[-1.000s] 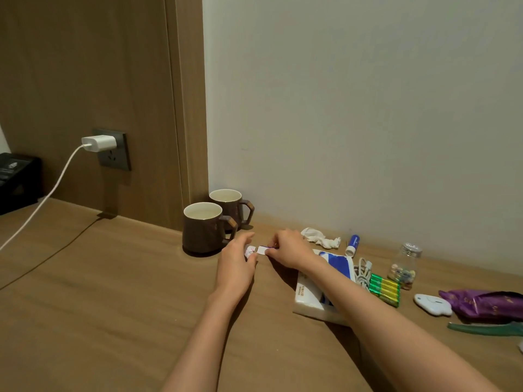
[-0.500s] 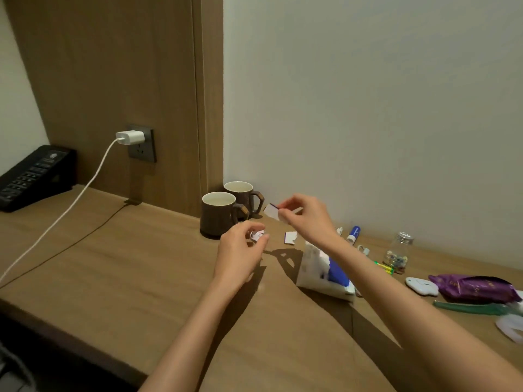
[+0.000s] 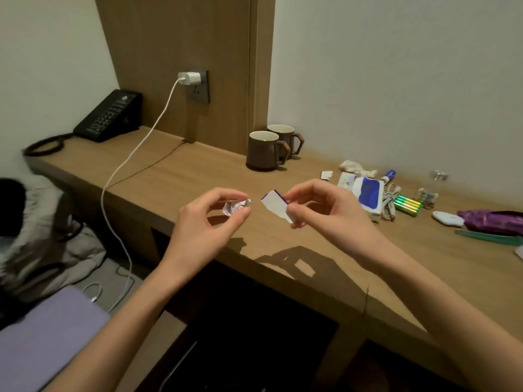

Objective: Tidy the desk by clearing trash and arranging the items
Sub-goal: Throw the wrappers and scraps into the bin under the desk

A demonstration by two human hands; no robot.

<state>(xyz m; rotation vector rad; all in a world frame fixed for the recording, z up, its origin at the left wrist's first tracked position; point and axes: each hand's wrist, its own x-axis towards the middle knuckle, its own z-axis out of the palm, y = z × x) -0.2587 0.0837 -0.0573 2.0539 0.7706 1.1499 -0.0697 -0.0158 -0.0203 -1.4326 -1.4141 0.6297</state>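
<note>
Indoors, wood desk (image 3: 198, 176), 2 mugs (image 3: 261, 154), L hand (image 3: 203, 222) pinches wad (image 3: 235, 207), R hand (image 3: 331, 213) pinches slip (image 3: 276, 206)

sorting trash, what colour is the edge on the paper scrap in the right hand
Purple, on a white paper scrap; clearest in the head view.

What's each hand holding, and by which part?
The left hand pinches a crumpled paper scrap between thumb and fingertips; the right hand pinches a flat paper piece by its right edge.
</note>
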